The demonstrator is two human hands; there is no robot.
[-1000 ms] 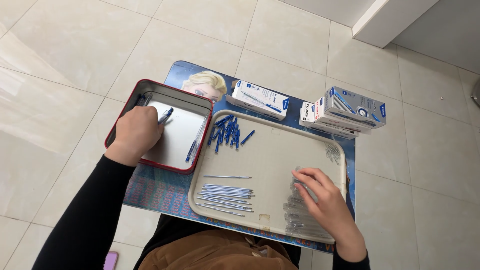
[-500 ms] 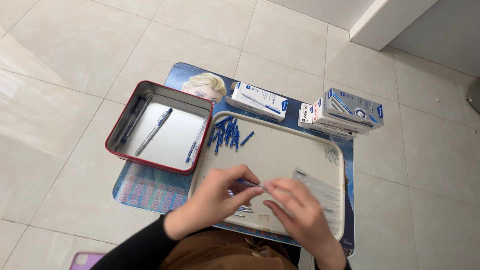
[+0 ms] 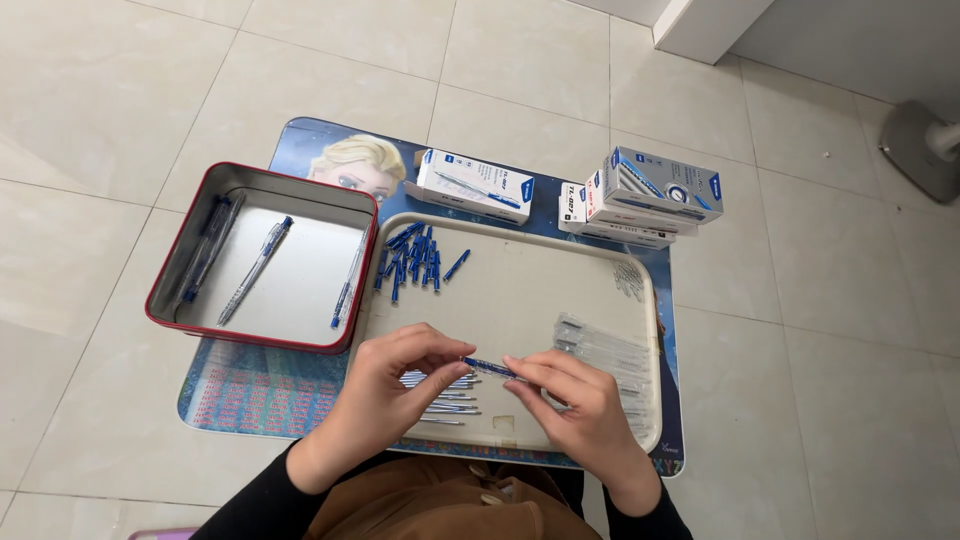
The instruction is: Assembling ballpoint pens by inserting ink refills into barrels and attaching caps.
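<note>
Left hand (image 3: 385, 385) and right hand (image 3: 575, 405) both pinch one blue pen part (image 3: 488, 368) over the near side of the cream tray (image 3: 520, 300), so I'd guess it's early: few finished pens (image 3: 255, 270) in the red tin (image 3: 165, 285) on the left, plenty of blue caps (image 3: 415, 260) and refills (image 3: 440, 395) left.

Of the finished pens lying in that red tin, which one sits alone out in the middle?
The pen lying slantwise on the red tin's open floor, blue tip toward the far wall. The others hug the walls: some along the left wall, one along the right.
</note>
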